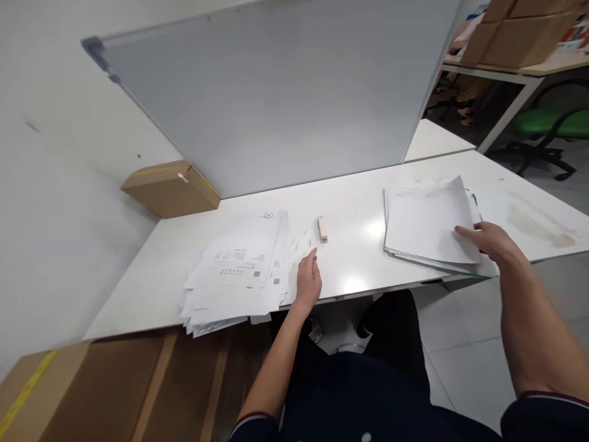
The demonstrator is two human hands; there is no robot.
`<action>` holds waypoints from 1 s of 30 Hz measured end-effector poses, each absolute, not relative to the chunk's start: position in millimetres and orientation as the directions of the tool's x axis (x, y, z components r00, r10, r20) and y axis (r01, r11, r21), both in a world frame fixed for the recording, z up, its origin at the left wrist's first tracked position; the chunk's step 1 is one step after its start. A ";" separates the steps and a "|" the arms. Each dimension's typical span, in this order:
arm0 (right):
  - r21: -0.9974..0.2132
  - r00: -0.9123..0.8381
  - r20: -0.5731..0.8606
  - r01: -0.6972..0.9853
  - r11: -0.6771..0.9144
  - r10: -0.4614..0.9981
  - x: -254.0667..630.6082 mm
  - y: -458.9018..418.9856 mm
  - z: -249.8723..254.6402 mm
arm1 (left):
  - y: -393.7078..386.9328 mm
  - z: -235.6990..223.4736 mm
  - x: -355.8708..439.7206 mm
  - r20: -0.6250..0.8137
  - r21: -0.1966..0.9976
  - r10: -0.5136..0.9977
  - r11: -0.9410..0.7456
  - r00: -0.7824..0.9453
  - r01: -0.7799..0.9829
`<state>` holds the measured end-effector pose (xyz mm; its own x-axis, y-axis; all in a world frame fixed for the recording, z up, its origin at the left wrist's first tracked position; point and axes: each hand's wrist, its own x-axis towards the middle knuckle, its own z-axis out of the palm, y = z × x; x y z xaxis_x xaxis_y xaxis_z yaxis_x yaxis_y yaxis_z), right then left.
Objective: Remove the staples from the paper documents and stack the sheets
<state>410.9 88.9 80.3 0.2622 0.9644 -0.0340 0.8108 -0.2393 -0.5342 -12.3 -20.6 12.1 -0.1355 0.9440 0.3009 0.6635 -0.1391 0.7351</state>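
Note:
My right hand pinches the right edge of a white sheet of paper, thumb on top and the other fingers mostly hidden. That sheet's far corner is lifted off the stack of papers under it. My left hand is over the desk's front edge with its fingers stretched out and nothing in them. Just beyond its fingertips lies a small cream stapler, apart from the hand. To the left is a loose pile of printed sheets, its front edge overhanging the desk.
A whiteboard leans along the back of the white desk. One cardboard box sits at the back left corner, and larger cardboard is below at the left. A green chair is at the far right.

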 end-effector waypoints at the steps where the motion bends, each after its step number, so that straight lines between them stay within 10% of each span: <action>1: -0.482 0.336 -0.040 0.819 -0.313 0.941 411.0 86.7 81.7 | -32.4 15.8 -18.2 0.318 0.718 0.940 -0.153 -0.124 0.679; 5: -0.374 0.472 0.080 0.831 -0.413 0.878 395.9 64.3 87.8 | -72.1 32.4 -62.5 0.426 0.547 0.859 0.006 -0.284 0.837; 11: -0.620 0.154 0.172 0.784 -0.014 0.973 301.0 22.5 77.5 | -83.9 46.8 -114.6 0.249 0.238 0.848 0.415 -0.468 0.878; 17: -0.863 -0.214 0.026 0.488 0.130 0.977 185.7 -18.7 42.1 | -87.3 53.4 -129.9 0.095 0.193 0.909 0.383 -0.405 0.904; 24: -0.826 -0.294 0.049 0.526 0.205 0.955 165.7 -32.1 22.3 | -102.7 55.7 -147.0 0.151 0.292 0.939 0.256 -0.309 0.922; 30: -0.816 -0.275 0.094 0.530 0.233 0.957 167.1 -29.3 15.6 | -90.6 56.4 -119.6 0.199 0.025 0.923 0.331 -0.329 0.943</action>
